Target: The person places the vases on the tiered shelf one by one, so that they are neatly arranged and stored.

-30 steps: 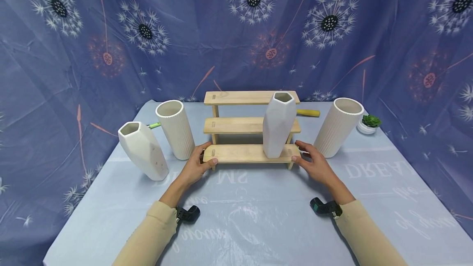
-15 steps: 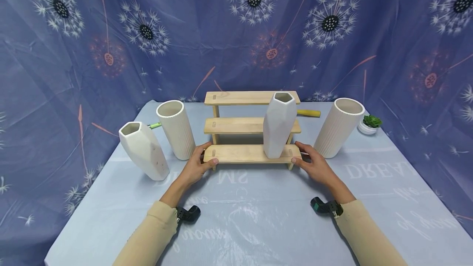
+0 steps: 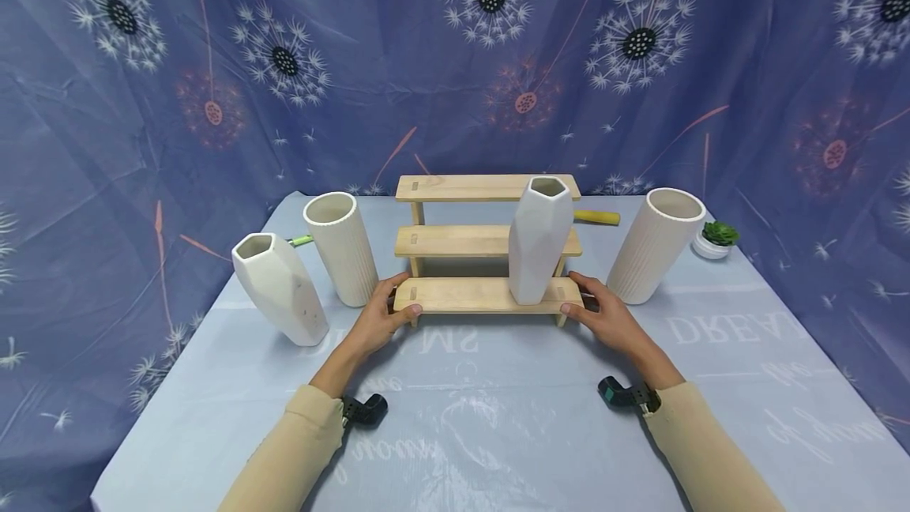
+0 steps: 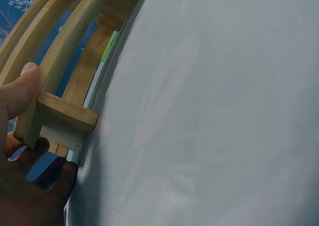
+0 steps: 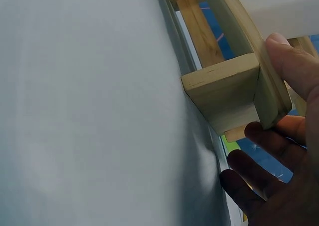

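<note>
Dandelion-print blue cloth backed a grey table [image 3: 498,417] where a stepped wooden rack [image 3: 455,295] stood centre, a faceted white vase [image 3: 539,239] on its lowest step. Left hand [image 3: 377,321] and right hand [image 3: 604,318] pinched the step's ends; rigid, light-looking, but its load seemed breakable

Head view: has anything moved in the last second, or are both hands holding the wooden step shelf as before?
Nothing visibly changed. The left hand still holds the left end of the wooden step shelf and the right hand its right end, thumbs on the bottom step. The faceted vase stays upright on that step, and the other vases beside the shelf have not shifted; only the camera drifted slightly.
</note>
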A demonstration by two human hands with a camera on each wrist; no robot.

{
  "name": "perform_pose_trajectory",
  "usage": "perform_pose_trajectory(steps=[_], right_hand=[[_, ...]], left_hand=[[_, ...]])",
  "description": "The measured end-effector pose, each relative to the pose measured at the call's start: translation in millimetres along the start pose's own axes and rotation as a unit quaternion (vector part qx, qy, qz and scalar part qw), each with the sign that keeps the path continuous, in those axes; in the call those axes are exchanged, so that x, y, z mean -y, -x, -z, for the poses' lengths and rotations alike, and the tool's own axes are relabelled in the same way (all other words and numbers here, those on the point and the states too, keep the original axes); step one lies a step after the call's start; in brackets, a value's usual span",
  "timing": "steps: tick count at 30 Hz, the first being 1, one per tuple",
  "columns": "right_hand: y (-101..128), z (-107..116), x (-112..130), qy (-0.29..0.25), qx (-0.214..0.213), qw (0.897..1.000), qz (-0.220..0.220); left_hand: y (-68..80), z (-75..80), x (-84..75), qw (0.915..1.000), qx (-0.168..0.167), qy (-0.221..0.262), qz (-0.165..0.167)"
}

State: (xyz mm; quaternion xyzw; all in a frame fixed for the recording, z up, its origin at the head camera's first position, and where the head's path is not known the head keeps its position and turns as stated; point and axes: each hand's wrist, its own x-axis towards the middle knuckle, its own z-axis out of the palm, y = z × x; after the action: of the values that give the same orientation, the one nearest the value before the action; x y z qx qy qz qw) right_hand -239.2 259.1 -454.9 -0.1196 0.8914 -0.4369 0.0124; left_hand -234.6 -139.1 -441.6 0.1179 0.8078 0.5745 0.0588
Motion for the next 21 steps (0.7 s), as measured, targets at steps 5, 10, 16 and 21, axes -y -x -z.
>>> perform_pose_trajectory(steps=[5,10,16,21], right_hand=[[0,0,0,-0.004,0.003,1.000,-0.012],[0,0,-1,-0.004,0.002,1.000,-0.011],[0,-1,-1,-0.008,0.001,1.000,-0.010],[0,-1,-1,-0.006,-0.002,1.000,-0.007]], left_hand=[[2.8,0.6,-8.0,0.9999,0.004,-0.004,0.011],[-3.9,-0.7,9.4,1.0000,-0.008,-0.003,-0.001],[-2.3,-1.5,9.9,0.9999,-0.014,0.004,-0.008],[1.0,-0.7,7.8,0.9997,-0.022,-0.003,-0.010]])
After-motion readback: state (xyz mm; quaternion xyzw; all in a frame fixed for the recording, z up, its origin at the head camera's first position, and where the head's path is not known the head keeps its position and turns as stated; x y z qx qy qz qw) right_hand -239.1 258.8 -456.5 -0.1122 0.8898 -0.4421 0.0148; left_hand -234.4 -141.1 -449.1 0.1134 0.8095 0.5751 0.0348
